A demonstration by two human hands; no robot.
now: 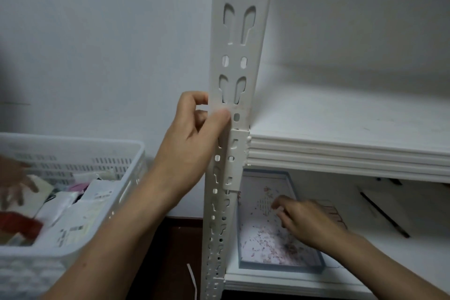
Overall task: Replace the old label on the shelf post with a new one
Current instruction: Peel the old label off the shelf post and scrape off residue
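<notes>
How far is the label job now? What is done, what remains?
Done: nothing plainly; a white strip lies on the floor. In hand: the left hand pinches a pale label on the shelf post; the right hand reaches into the tray. Left: unclear, as I cannot tell old label from new.

**White shelving, pale wall, colour in the basket and tray**

The shelf post (239, 39) is white, punched with paired rows of oval and keyhole slots. A near-white label (231, 106) crosses it, faintly smudged brown towards its right end. The shelf boards (341, 148) are white, the wall (109, 31) a pale bluish grey, and the floor (180, 251) dark brown with a white strip (192, 280) on it. The basket (80, 146) is translucent white, slotted along its walls and woven in relief low on its front. It holds white packets (73, 226) printed in black, something pink (78, 187) and something red (19, 224). On the lower shelf, the tray (280, 269) has a blue rim and a white bed speckled pink and red.
</notes>
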